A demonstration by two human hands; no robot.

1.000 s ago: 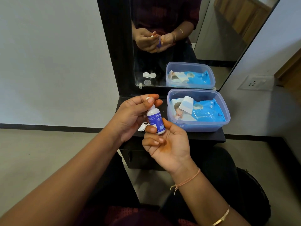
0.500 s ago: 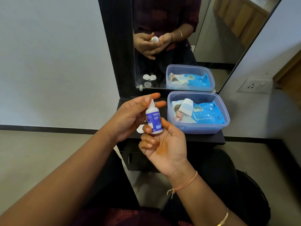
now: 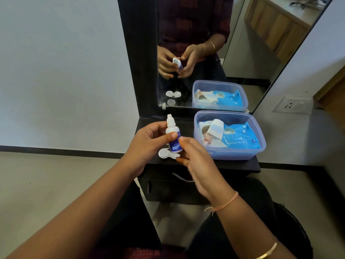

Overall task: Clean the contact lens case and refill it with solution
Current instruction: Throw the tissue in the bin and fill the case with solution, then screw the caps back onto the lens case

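The left hand [image 3: 147, 146] is now gripping the solution bottle [image 3: 172, 131] around its body, holding it upright and higher than before. The right hand [image 3: 199, 165] is no longer cupping it from below. It has turned over, fingers loose, one tip just touching the label. The lens case [image 3: 164, 153] is lying on the table [image 3: 233, 164], at 6 o'clock from the bottle.

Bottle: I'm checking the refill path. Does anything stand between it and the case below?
Partly. The right hand lies over the right end of the case, hiding that well. The left well shows uncovered just below the bottle, which the left hand holds upright, tip pointing away from the case.
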